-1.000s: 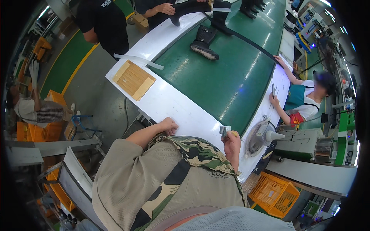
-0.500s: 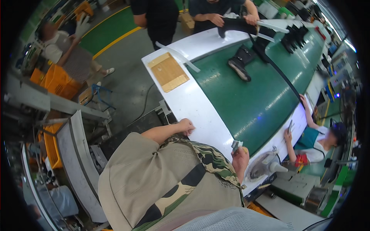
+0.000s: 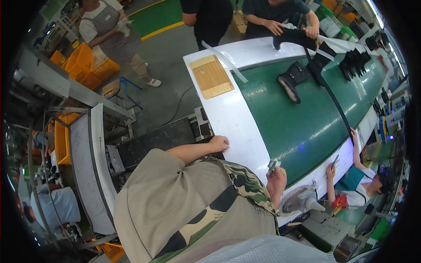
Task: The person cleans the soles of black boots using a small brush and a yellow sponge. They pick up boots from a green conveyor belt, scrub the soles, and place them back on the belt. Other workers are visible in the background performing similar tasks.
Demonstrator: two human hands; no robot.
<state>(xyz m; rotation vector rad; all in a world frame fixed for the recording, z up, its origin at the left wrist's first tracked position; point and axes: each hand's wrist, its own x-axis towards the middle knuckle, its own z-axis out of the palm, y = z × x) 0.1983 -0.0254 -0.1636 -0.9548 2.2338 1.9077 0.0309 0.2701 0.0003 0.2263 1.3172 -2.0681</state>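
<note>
My left hand [image 3: 219,143] rests loosely curled at the near edge of the white table border [image 3: 241,127], and nothing shows in its fingers. Farther right, my right hand [image 3: 276,180] is closed around a small grey-green piece [image 3: 273,165] with pale edges, held up over the border; its exact kind is too small to tell. Close to that hand is a translucent pointed nozzle-like part [image 3: 312,203] on a round base. A black boot [image 3: 291,80] lies on the green table surface [image 3: 280,127], well away from both hands.
A co-worker's hands [image 3: 312,31] hold a black boot at the far side; more black boots [image 3: 353,62] stand beyond. A long black strip [image 3: 337,105] reaches to another person [image 3: 362,186] at right. A tan board [image 3: 212,77] and orange crates [image 3: 83,65] are at left.
The view has shifted, so the table sits a little farther right. The person at far left now faces the crates with lowered hands. My own hands keep their poses.
</note>
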